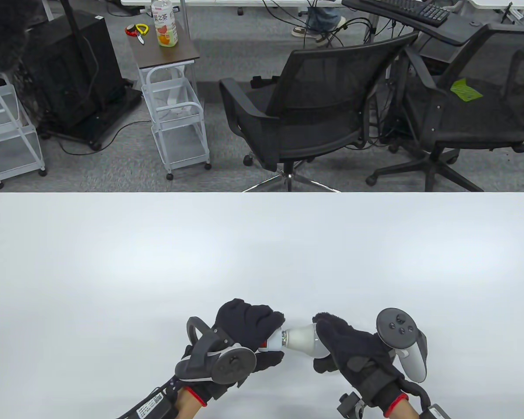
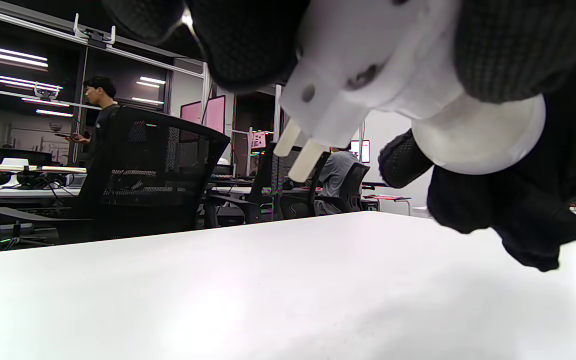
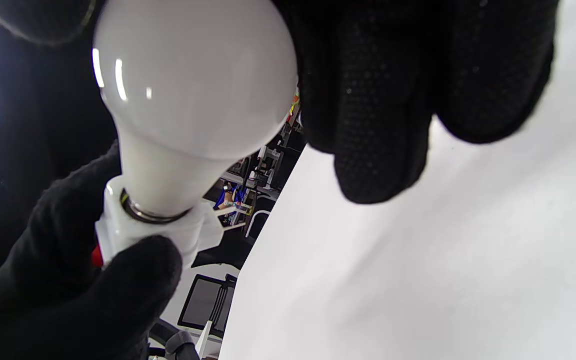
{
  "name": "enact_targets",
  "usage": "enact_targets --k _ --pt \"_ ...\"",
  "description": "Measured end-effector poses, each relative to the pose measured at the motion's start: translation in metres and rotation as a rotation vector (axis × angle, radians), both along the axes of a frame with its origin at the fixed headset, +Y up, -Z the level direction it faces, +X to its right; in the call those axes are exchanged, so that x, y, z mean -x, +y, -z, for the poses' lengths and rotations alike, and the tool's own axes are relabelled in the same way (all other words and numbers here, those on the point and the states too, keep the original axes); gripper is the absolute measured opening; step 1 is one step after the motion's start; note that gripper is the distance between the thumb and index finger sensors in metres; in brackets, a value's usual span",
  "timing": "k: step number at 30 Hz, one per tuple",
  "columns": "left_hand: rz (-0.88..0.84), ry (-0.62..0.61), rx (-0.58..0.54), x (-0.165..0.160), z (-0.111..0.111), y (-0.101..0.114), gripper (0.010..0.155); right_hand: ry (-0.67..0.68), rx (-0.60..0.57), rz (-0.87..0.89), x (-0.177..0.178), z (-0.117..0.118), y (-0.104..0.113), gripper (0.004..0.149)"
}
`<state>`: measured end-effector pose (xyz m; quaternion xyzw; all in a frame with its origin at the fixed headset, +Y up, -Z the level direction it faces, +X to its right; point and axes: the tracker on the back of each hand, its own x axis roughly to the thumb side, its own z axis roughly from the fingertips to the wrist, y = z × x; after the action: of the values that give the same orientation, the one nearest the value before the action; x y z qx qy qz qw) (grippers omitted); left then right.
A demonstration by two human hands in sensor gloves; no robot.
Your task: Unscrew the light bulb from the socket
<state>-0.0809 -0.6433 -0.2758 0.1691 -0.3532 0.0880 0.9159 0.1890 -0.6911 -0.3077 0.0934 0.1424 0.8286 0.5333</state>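
Note:
A white light bulb (image 1: 303, 339) lies sideways between my hands, just above the white table (image 1: 262, 253). Its metal thread sits in a white plug-in socket (image 1: 272, 345) with a red switch. My left hand (image 1: 262, 338) grips the socket; its two plug prongs show in the left wrist view (image 2: 295, 150). My right hand (image 1: 332, 345) wraps around the bulb's round glass end (image 3: 193, 75). In the right wrist view the socket (image 3: 158, 232) shows the metal thread ring at the bulb's neck. Both hands are near the table's front edge.
Two black mesh office chairs (image 1: 305, 100) stand beyond the table's far edge. A small white cart (image 1: 170, 87) with a bottle stands at the back left. The table surface stretches wide on both sides of my hands.

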Motion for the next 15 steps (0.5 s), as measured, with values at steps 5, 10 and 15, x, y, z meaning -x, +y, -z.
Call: enact_targets --k 5,10,15 --pt "-0.002 0.006 0.005 0.0010 0.0007 0.0000 0.076 0.020 -0.011 0.011 0.0018 0.0006 0.0017 0.085" --pt "-0.004 0.016 0.023 0.0033 0.0035 -0.0022 0.076 0.051 -0.035 0.010 0.0056 -0.0003 0.0044 0.082" --pt "-0.009 0.025 0.045 0.0049 0.0057 -0.0037 0.076 0.081 -0.057 0.016 0.0092 -0.0014 0.0078 0.080"
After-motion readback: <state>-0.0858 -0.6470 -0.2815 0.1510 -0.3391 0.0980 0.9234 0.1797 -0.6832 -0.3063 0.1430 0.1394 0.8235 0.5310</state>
